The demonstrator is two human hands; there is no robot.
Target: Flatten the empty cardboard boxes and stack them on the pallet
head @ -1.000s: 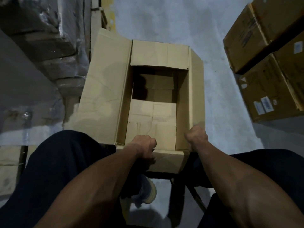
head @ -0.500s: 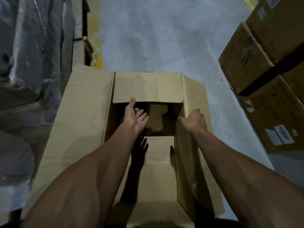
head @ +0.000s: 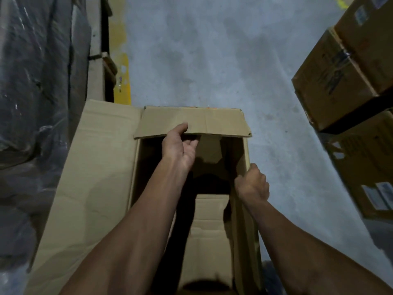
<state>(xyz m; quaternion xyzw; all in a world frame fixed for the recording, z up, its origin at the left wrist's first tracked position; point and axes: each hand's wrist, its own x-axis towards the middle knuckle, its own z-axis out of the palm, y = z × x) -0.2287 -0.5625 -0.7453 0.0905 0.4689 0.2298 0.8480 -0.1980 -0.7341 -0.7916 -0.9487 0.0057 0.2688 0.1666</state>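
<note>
The big open cardboard box (head: 191,209) sits on the grey floor (head: 202,60), right under the person. It is the thing to be made flat.

The left hand (head: 179,145) reaches over the box to its far flap (head: 191,122). The thumb lies on top of the flap and the fingers curl under its edge, so the hand grips the flap. This is likely so the flap can be pulled up or bent back. The right hand (head: 252,184) is closed tight on the right wall of the box. That probably keeps the box from sliding while the other hand pulls.

The wide left flap (head: 91,177) of the box lies spread out flat. Left of the box stands a stack wrapped in shiny plastic (head: 36,81). Right of the box are brown closed boxes (head: 344,77), well apart from it.

Half a second ago the left hand was open over the hole in the box. Now it has moved up and taken hold of the far flap. The right hand has stayed on the right wall.
</note>
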